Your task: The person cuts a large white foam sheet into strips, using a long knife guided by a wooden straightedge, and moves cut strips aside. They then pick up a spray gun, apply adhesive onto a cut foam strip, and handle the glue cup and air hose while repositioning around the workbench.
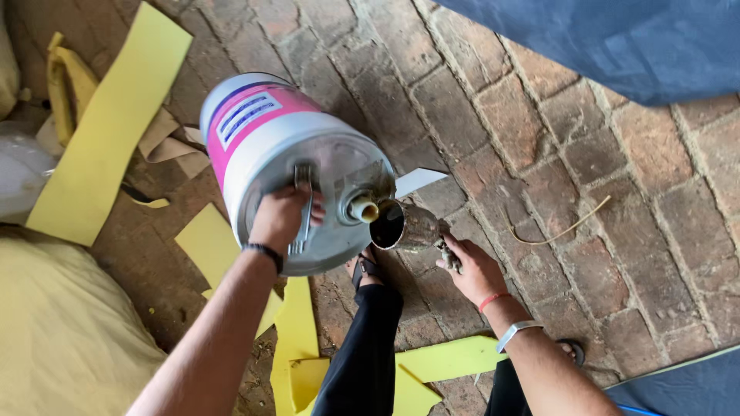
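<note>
Hidden or cut off: we cannot see inside the tin [407, 226], whose mouth is dark; its base is covered by our right hand [472, 266]. The drum's [289, 162] far end is out of sight, and part of its handle [304, 204] lies under our left hand [279, 217]. The tarp [617, 42] is cropped at the top edge, with another blue corner at bottom right. The cushion [62, 331] runs off the left edge. Our feet are mostly hidden behind our legs; one sandal [365, 267] shows beneath the tin.

Count:
- Drum, one: metal, pink and white label, held tipped on its side above the brick floor [555, 154], spout [364, 208] just beside the tin's mouth.
- Tin, one: small, grimy, held just right of the spout.
- Hands, two: left clenched round the drum's handle; right grasping the tin from below.
- Wrist wear, three: black band on the left, red thread and a silver bangle [515, 333] on the right.
- Yellow foam offcuts [108, 131]: one long strip at left, several smaller pieces below; exact number hard to tell where they overlap.
- Cardboard scraps [166, 142]: a few, beside the strip.
- Cord [563, 227], one: thin, yellowish, lying on the bricks well right of the tin.
</note>
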